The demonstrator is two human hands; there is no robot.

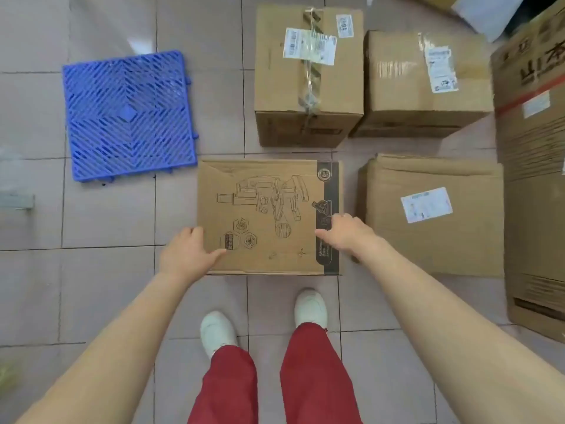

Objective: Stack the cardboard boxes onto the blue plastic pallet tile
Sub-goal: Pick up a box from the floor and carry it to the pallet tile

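Note:
A flat cardboard box with a printed line drawing lies on the tiled floor just ahead of my feet. My left hand grips its near left edge, thumb on top. My right hand grips its right side, over the dark printed strip. The blue plastic pallet tile lies bare on the floor to the upper left, its near corner close to the box's far left corner. Beyond stand a tall taped box and a lower box; a wide flat box lies to the right.
A large printed carton stands along the right edge. My white shoes and red trousers are directly behind the box. A small grey object sits at the left edge. Bare tiled floor lies to the left.

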